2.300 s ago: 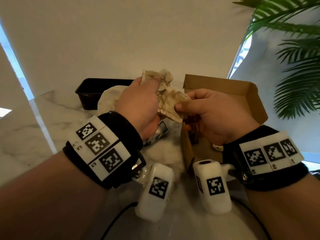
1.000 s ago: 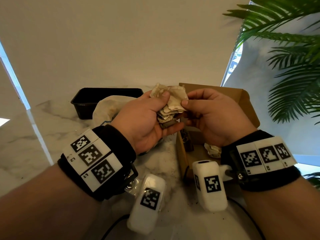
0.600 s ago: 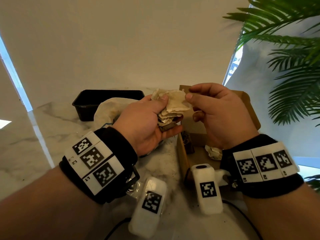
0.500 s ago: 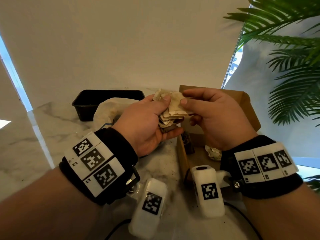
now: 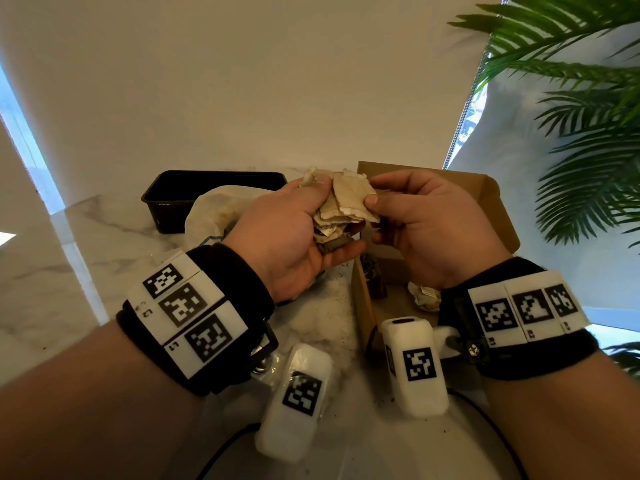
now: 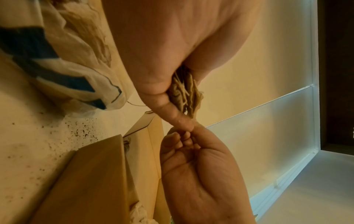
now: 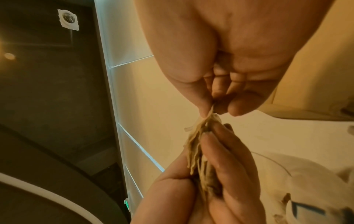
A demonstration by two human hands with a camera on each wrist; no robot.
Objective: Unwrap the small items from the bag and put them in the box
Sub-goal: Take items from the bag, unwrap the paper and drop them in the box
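Note:
A crumpled beige paper wrapper (image 5: 341, 202) with a small dark item (image 5: 334, 243) at its bottom is held above the table. My left hand (image 5: 294, 233) grips the bundle (image 6: 184, 94) from the left. My right hand (image 5: 420, 216) pinches the wrapper's right edge (image 7: 207, 116) between thumb and forefinger. Below and right stands the open cardboard box (image 5: 485, 202), with a dark item (image 5: 372, 275) and a crumpled paper ball (image 5: 426, 296) inside. The white plastic bag (image 5: 214, 213) with blue print (image 6: 63, 75) lies behind my left hand.
A black plastic tray (image 5: 180, 188) stands at the back left on the marble table (image 5: 69, 258). Dark crumbs (image 6: 76, 128) speckle the table beside the box. Palm fronds (image 5: 588, 133) hang at the right. A plain wall rises behind.
The wrapper has been turned and folded smaller between both hands. My right hand lifted a flap, then came back down to pinch the edge. The bundle stays over the box's left wall.

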